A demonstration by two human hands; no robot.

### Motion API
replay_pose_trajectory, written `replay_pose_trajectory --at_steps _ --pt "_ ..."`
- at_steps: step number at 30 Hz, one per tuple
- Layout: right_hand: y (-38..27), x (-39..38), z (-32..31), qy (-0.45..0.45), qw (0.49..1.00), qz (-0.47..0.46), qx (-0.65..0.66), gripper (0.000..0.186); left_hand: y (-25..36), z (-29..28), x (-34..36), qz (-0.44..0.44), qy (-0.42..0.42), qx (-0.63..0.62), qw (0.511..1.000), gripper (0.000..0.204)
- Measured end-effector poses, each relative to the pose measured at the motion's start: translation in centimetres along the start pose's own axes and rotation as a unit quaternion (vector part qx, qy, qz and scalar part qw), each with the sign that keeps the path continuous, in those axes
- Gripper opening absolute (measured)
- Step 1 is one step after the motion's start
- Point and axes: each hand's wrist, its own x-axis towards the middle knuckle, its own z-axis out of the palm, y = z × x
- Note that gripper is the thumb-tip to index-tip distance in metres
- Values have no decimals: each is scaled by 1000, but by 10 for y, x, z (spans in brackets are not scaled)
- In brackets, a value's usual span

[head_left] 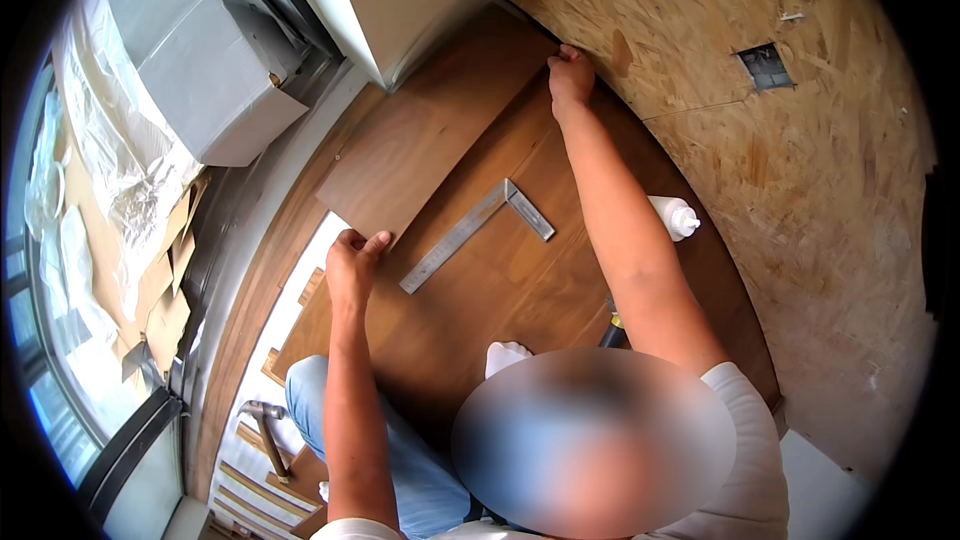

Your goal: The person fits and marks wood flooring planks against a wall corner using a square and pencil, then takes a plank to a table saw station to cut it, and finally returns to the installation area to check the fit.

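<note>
A brown wooden floorboard lies slanted across the floor below a white wall corner. At its near end my left hand is closed on the edge, with the thumb sticking out. My right hand, arm stretched far forward, pinches the board's far end beside the chipboard wall; its fingertips are partly hidden. Between my arms a metal try square rests on the brown boards. A white squeeze bottle stands or lies just right of my right forearm, which covers part of it.
A hammer sits by my left knee, near wooden strips. A black and yellow tool handle shows beneath my right arm. The chipboard wall bounds the right side. Cardboard boxes and plastic wrap stand at the left.
</note>
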Motion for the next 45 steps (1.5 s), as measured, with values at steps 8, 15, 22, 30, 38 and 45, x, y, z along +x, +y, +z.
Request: replay_pose_trajectory --at_steps 8,15,22,30,38,45 --pt "14 -38 -9 60 871 -355 -336 34 9 6 5 22 -3 84 996 53" --pt "15 -53 -6 47 833 -387 -392 44 9 5 13 58 4 128 990 55" --pt "13 -56 -4 36 834 -375 -403 46 26 0 12 99 21 269 958 60" --pt "13 -54 -9 32 835 -372 -404 46 5 12 19 270 111 278 915 41" --pt "16 -53 1 47 812 -411 -412 46 -28 27 28 207 231 71 948 28" --pt "20 -48 -4 64 795 -441 -413 40 -24 33 36 219 284 114 926 21"
